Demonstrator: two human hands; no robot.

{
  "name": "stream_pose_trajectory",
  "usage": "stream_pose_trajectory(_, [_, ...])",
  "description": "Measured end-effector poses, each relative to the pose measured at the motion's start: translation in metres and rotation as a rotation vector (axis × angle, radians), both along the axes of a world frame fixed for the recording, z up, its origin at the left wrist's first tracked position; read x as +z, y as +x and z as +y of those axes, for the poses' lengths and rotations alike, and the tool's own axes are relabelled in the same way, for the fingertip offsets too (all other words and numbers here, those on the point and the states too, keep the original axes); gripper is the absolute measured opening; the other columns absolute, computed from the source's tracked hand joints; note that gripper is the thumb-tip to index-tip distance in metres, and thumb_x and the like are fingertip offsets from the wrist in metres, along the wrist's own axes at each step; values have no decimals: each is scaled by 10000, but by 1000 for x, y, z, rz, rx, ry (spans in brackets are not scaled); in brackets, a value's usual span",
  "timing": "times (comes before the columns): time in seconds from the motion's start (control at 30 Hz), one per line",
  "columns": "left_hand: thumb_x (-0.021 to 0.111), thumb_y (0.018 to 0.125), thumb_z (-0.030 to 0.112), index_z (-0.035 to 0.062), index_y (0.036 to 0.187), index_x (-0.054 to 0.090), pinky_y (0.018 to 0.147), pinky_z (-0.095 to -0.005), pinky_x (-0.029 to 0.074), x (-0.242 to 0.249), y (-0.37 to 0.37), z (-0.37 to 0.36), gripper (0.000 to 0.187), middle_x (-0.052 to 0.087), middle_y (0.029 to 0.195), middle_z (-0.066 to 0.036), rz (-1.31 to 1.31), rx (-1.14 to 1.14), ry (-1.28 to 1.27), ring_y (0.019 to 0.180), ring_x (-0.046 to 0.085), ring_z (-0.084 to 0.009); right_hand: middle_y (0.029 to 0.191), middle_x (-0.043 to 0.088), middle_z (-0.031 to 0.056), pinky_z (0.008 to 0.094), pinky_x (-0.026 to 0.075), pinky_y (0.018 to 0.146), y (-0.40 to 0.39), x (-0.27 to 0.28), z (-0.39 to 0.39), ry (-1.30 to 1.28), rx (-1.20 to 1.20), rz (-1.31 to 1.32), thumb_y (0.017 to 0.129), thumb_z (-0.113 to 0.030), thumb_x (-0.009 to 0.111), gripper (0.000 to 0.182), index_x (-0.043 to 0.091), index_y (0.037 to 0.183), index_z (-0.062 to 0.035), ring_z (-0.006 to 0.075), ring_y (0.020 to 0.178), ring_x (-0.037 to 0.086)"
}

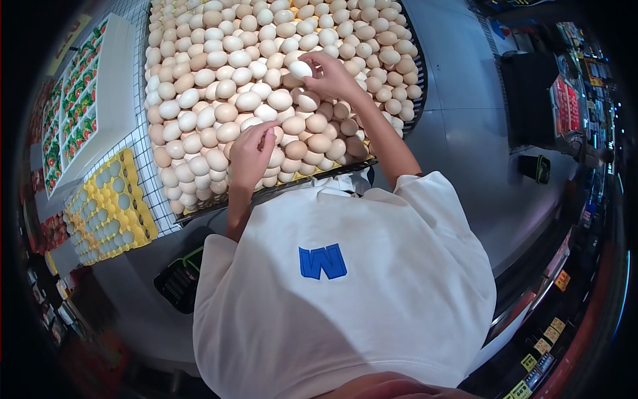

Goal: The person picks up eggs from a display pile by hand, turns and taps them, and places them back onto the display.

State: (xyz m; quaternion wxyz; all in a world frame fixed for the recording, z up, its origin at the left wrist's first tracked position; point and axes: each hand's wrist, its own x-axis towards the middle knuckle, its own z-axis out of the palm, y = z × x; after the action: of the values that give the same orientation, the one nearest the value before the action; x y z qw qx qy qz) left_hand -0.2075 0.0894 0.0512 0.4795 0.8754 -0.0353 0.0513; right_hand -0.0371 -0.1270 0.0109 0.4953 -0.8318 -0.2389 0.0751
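Note:
My right hand (330,78) reaches over a large heap of eggs (232,44). Its thumb and fingers are closed on a whitish egg (300,70), which sits just above the others. Nearer to my body, my left hand (251,154) rests low over the front part of the heap, by a light brown egg (293,126). Its fingers curl in toward the thumb. Whether anything lies between them is hidden. The eggs range from white to brown and are piled loosely in a black-edged display bin (423,80).
Left of the bin, yellow egg trays (136,193) hold pale bluish eggs on a white tiled surface (154,174). Behind them stands a white display box (114,80) with red and green packs. A dark basket (178,282) is at my left. Grey floor (458,133) stretches to the right.

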Motion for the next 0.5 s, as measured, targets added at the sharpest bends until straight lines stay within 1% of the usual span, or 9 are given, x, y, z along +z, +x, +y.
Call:
stream_pose_trajectory(0.07, [591,960,69,20,1096,687,636,-268,521,-4,0,1,173,677,868,-94,0,-2,-13,740,671,-135,1032,633,110,349,541,850,-4,8,-23,12,-93,-31,753,-166,713,444,627,1173,-51,246,924,624])
stream_pose_trajectory(0.1, [589,963,72,18,1096,685,636,-267,520,-5,0,1,174,675,865,-94,1,2,-22,738,670,-135,1032,633,110,349,541,850,-5,10,-37,10,-95,-29,753,-166,713,444,627,1173,-51,246,924,624])
stream_pose_trajectory(0.17, [588,965,75,16,1095,685,633,-266,517,-5,0,1,173,674,865,-93,0,-5,-19,734,665,-134,1028,633,101,362,532,836,-8,10,-70,21,-269,-6,752,-153,710,440,628,1170,-47,235,920,620])
stream_pose_trajectory(0.2, [587,966,77,15,1093,684,631,-265,514,-4,0,0,171,673,865,-92,-4,-12,-13,730,660,-134,1028,633,101,362,532,836,-8,6,-87,17,-271,-5,752,-153,710,440,628,1170,-47,235,920,620])
stream_pose_trajectory(0.23, [587,966,77,15,1093,684,631,-265,514,-1,1,-2,171,673,865,-92,-3,-14,-16,730,660,-134,1030,634,107,367,529,829,-6,-1,-106,-64,-343,-54,754,-143,705,428,628,1163,-42,240,905,625])
stream_pose_trajectory(0.27, [597,953,88,39,1078,692,615,-279,508,5,2,-4,165,665,834,-87,-31,-10,-18,693,635,-152,1032,634,114,372,525,822,-5,-4,-120,-144,-415,-103,756,-133,700,417,627,1156,-37,245,890,629])
stream_pose_trajectory(0.3, [608,939,99,64,1063,701,600,-293,503,8,2,-5,159,657,803,-81,-58,-5,-20,656,609,-171,1032,634,114,372,525,822,-7,-1,-130,-145,-415,-102,756,-133,700,417,627,1156,-37,245,890,629])
stream_pose_trajectory(0.4, [609,938,99,65,1063,701,597,-294,501,9,4,-6,158,657,801,-83,-58,-18,-10,653,606,-172,1052,635,154,383,520,835,-16,7,-149,-345,-506,-184,769,-118,690,383,623,1135,-27,295,921,647])
stream_pose_trajectory(0.5, [606,939,99,69,1063,702,596,-298,501,8,3,-5,159,659,806,-83,-61,-12,-14,656,606,-173,1084,641,150,387,521,846,-18,1,-161,-352,-542,-157,769,-116,691,389,626,1143,-30,298,943,652])
